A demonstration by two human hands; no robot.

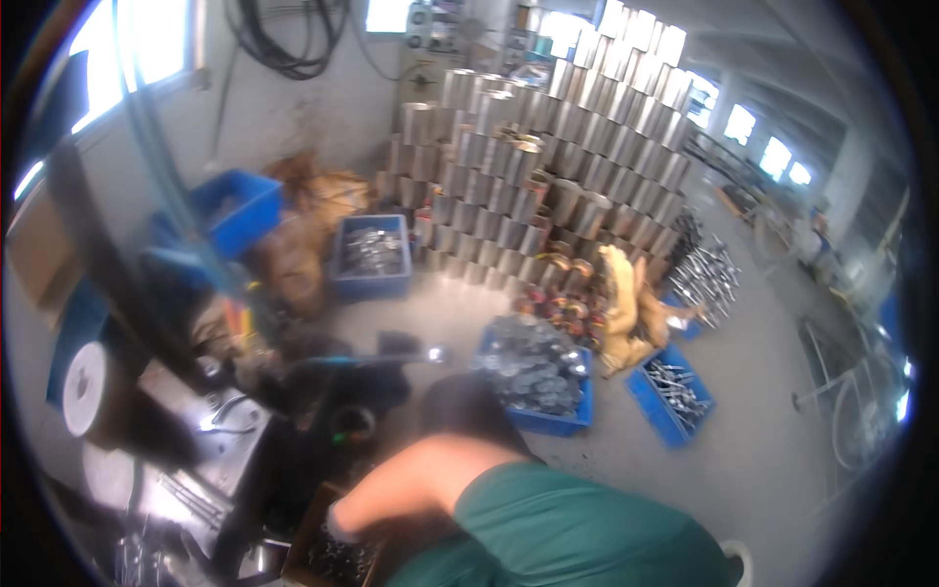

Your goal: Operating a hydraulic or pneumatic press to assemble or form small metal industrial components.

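Note:
My right arm, in a green sleeve (577, 519), bends across the lower middle and reaches down to the left. The gloved right hand (340, 523) is at the rim of a brown box (296, 560) that holds many small dark metal parts (342, 560). Its fingers are hidden in and behind the box's contents, so their grip does not show. Of my left hand nothing can be seen. Close by on the left stands a machine with a metal worktable (230, 445) and a white spool (86, 389); motion blurs it.
Blue bins hold flat metal pieces (533, 367), bolt-like parts (675, 391) and small shiny parts (374, 252). Tall stacks of metal cylinders (616, 127) rise behind them. Yellow-brown wrapping (621, 308) lies among the bins. A wheeled cart (856, 411) stands at the right.

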